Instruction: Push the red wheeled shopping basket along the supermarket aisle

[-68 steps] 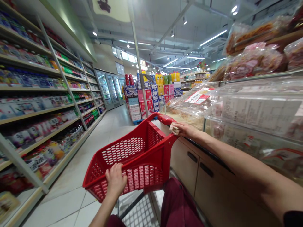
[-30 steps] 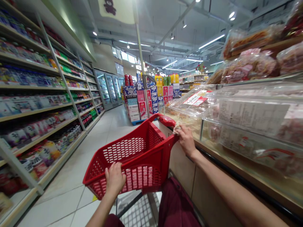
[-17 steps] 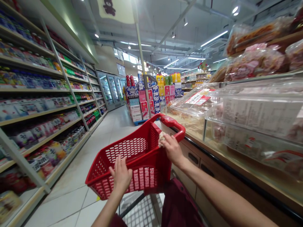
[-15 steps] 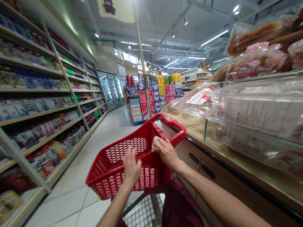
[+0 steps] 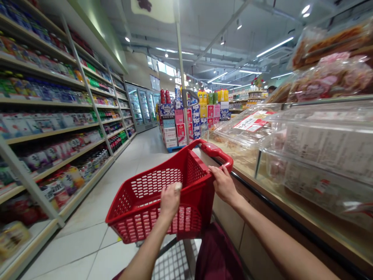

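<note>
A red plastic shopping cart (image 5: 205, 202) with perforated basket walls stands in front of me, its handle (image 5: 214, 151) toward the upper right. My right hand (image 5: 224, 184) is closed over the basket's corner, just below the handle. My left hand (image 5: 169, 201) is in front of the basket's near side, its fingers curled around a small crumpled whitish cloth (image 5: 178, 186). Only a bit of that cloth shows above the fingers. No goods show in the visible part of the basket.
Shelves of drinks (image 5: 64, 128) line the left side. A counter with clear-lidded food packs (image 5: 320, 144) runs close along the right. Ahead stand stacked boxes (image 5: 180, 124) around a pole (image 5: 181, 70), with glass-door coolers (image 5: 142, 105) behind. Tiled floor (image 5: 125, 159) stretches between.
The whitish cloth has passed from my right hand to my left. My right hand has moved right onto the basket corner by the handle. My left fingers, spread before, are now curled.
</note>
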`<state>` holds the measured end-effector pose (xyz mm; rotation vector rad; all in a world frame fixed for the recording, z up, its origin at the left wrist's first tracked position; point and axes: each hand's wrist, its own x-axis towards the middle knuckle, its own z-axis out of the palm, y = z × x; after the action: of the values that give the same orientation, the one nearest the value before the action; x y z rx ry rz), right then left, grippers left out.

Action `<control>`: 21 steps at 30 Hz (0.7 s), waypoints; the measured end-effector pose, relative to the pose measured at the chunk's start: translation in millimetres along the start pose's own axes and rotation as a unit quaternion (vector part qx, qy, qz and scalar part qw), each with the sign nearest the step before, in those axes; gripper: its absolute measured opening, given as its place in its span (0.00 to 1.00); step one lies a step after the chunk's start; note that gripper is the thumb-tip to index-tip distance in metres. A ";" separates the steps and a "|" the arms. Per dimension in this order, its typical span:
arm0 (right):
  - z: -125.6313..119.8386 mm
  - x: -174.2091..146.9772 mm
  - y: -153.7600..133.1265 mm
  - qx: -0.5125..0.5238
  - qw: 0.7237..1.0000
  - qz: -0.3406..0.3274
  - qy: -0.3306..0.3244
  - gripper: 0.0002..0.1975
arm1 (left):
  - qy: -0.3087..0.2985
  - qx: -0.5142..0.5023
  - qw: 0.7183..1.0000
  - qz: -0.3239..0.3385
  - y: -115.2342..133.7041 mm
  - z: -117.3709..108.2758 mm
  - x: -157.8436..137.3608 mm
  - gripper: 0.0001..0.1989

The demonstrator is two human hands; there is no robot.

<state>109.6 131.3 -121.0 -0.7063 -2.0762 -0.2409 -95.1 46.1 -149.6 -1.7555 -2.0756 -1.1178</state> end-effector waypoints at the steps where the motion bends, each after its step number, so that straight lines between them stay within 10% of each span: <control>1: 2.6 -1.2 -1.9 -0.004 1.000 0.007 0.012 0.28 | 0.015 0.032 0.999 -0.038 -13.7 -4.3 -4.9 0.13; 3: 6.7 -2.4 -6.7 -0.006 0.999 0.027 0.036 0.27 | 0.016 0.037 0.998 -0.056 -18.5 -3.5 -9.4 0.14; 9: 6.6 -2.8 -9.6 -0.027 0.999 0.011 0.024 0.29 | 0.026 0.004 0.986 0.164 33.7 23.8 -9.2 0.19; 15: 11.0 -7.6 -18.5 -0.029 0.999 0.019 0.029 0.28 | 0.096 0.135 0.986 -0.004 -57.4 -15.4 -51.0 0.16; 21: 10.6 -2.5 -30.2 -0.034 0.999 -0.025 -0.019 0.18 | 0.046 0.067 0.989 0.125 -12.2 3.5 -31.4 0.18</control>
<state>86.1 110.1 -126.3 -0.7058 -2.1329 -0.3298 -96.5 24.5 -175.6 -1.8005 -1.7743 -0.9462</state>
